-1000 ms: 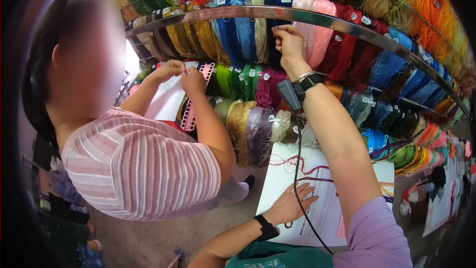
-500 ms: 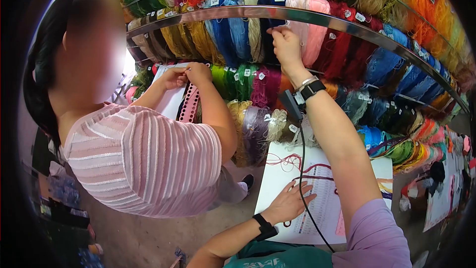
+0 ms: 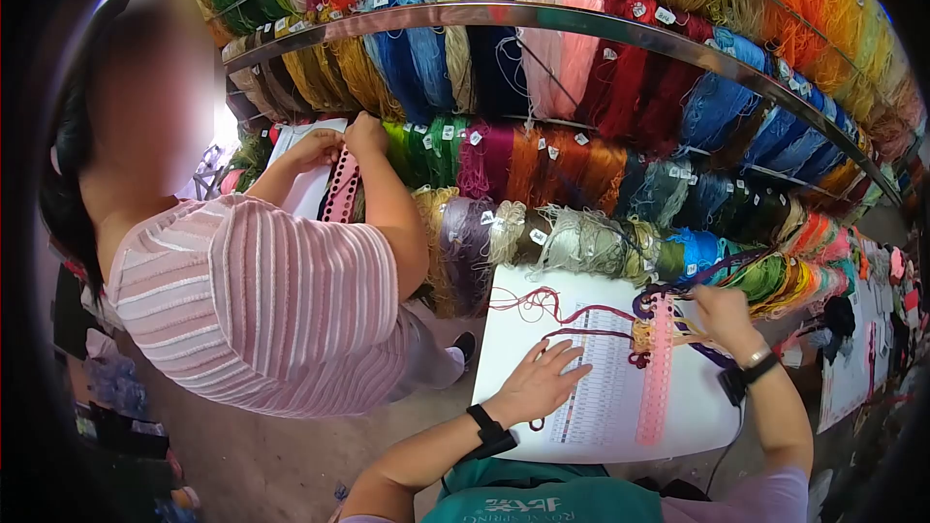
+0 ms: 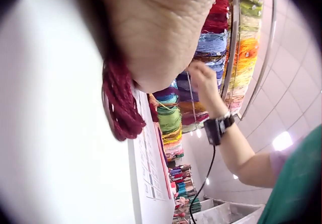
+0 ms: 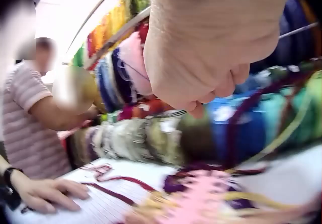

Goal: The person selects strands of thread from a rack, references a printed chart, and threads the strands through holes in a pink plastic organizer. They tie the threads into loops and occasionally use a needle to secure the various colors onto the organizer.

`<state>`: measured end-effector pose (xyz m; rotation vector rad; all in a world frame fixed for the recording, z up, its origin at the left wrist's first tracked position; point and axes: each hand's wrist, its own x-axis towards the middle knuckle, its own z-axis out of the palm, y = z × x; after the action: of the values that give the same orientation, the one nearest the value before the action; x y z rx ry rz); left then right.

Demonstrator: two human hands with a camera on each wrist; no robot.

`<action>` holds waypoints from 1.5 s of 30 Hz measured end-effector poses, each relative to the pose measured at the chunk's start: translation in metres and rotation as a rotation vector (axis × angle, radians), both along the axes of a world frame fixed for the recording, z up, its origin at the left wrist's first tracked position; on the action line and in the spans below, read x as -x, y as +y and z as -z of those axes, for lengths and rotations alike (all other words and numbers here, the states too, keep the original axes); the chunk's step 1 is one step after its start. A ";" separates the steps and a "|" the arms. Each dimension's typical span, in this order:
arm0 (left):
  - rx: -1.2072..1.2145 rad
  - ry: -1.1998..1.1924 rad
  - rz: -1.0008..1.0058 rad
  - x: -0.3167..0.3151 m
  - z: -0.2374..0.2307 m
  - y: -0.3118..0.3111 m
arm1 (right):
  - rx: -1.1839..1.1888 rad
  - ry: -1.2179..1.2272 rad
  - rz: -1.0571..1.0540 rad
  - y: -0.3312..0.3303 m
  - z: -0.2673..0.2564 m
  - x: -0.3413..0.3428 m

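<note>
My left hand (image 3: 539,383) rests with spread fingers on a white board (image 3: 702,431) with a printed chart (image 3: 586,407). Dark red thread (image 3: 593,333) runs past its fingertips; a dark red loop of it (image 4: 123,108) shows beside the palm in the left wrist view. My right hand (image 3: 728,318) is over the board's right edge, its curled fingers pinching a thin dark thread (image 5: 176,113). Just left of it lies a pink strip with holes (image 3: 655,378), with purple, yellow and dark red threads tied through it.
Hanging skeins of coloured thread (image 3: 581,160) fill the racks behind the board, under a curved metal rail (image 3: 542,14). At the left a person in a striped top (image 3: 262,300) handles another holed strip (image 3: 339,184). A cable hangs from my right wrist.
My right hand has come down from the dark blue skein on the rack to the right side of the board, uncovering the pink strip. My left hand has stayed on the board.
</note>
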<state>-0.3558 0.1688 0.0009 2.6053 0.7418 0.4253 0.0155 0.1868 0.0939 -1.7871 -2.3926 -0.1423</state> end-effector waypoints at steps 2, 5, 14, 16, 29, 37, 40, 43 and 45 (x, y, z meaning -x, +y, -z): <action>-0.016 0.007 -0.002 0.000 0.002 -0.001 | 0.112 -0.107 0.232 -0.052 0.001 -0.060; -0.013 0.002 -0.002 -0.001 0.002 -0.001 | 0.045 -0.350 0.498 -0.111 0.015 -0.159; -0.016 -0.006 -0.001 0.000 0.005 -0.002 | 0.387 1.730 0.637 -0.002 -0.027 -0.079; -0.014 -0.011 -0.003 0.000 0.007 -0.002 | 0.563 2.014 0.406 0.051 -0.046 0.003; -0.029 -0.030 -0.025 0.003 0.004 0.002 | -0.200 1.733 -0.168 0.331 -0.090 0.315; 0.011 -0.055 -0.029 0.004 -0.004 0.003 | -0.451 1.483 0.113 0.377 -0.095 0.341; 0.006 -0.028 -0.034 0.004 0.002 0.003 | -0.538 1.565 0.025 0.393 -0.089 0.339; -0.007 -0.059 -0.032 0.004 0.002 0.003 | -0.332 1.890 -0.070 0.374 -0.090 0.332; -0.014 -0.054 -0.025 0.003 0.004 0.003 | -0.217 1.931 -0.105 0.362 -0.094 0.324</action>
<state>-0.3590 0.1720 -0.0036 2.5893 0.7561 0.5082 -0.3089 0.5492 0.1875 -0.7240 -0.8922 0.8550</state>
